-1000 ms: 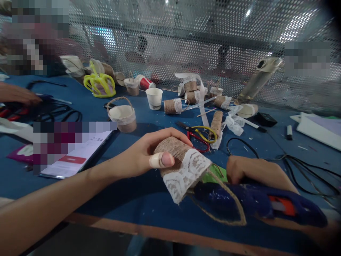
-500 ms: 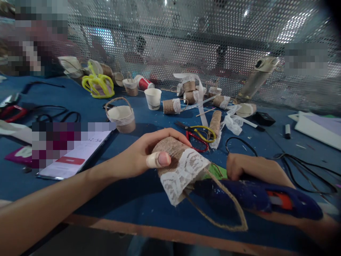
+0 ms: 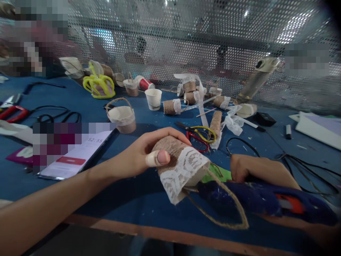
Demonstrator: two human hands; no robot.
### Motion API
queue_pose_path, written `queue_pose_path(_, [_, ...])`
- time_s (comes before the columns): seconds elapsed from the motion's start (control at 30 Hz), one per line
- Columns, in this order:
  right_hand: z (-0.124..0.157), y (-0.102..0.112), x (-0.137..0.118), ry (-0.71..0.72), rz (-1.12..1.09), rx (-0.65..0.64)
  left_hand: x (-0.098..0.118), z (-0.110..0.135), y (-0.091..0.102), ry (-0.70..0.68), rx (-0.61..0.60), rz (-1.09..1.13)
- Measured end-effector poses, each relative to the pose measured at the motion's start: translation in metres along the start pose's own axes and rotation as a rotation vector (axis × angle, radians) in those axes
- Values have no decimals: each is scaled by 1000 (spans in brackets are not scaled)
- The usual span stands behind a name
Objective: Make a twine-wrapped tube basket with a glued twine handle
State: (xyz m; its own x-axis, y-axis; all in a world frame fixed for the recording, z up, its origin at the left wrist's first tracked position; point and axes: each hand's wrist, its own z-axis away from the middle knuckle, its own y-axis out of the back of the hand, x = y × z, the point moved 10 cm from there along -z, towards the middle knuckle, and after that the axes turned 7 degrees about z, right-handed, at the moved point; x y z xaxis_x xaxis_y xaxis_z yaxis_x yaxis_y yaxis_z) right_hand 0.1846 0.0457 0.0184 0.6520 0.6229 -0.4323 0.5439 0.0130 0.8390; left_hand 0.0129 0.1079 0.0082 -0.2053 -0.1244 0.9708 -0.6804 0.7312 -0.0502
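Note:
My left hand (image 3: 144, 151), with a bandaged thumb, is wrapped around a twine-covered paper cup (image 3: 169, 147). White lace (image 3: 183, 170) circles the cup's rim, and a twine handle (image 3: 237, 202) loops out towards the lower right. The cup lies tilted on its side, its mouth facing right. In my right hand (image 3: 253, 170) is a dark blue glue gun (image 3: 245, 199) with an orange part on its body. Its nozzle points left, by the cup's mouth; whether it touches the rim I cannot tell. A green piece (image 3: 217, 173) lies behind the nozzle.
Red and yellow-handled scissors (image 3: 198, 137) lie behind the cup. A small basket cup (image 3: 122, 119) and a phone (image 3: 82, 153) are on the left. Further back stand a white cup (image 3: 153, 99) and a yellow crown-shaped object (image 3: 99, 87). Black cables (image 3: 295, 167) run at right, before a perforated metal screen (image 3: 170, 42).
My right hand and the glue gun have shifted slightly right, drawing the nozzle back from the cup's mouth. My left hand and the cup stay nearly still.

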Motion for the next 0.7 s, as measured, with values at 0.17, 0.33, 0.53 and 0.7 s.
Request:
queue_pose_path(0.17, [1, -4, 6, 2, -161, -43, 0, -1, -2, 4, 0, -13])
queue_pose_path(0.33, [1, -7, 0, 66, -176, -124, -5, 1, -2, 19, -36, 27])
queue_pose_path(0.53, [1, 0, 1, 25, -105, -89, -3, 1, 2, -4, -15, 26])
queue_pose_path(0.7, [1, 1, -3, 33, -75, -90, -2, 1, 2, -11, -21, 28])
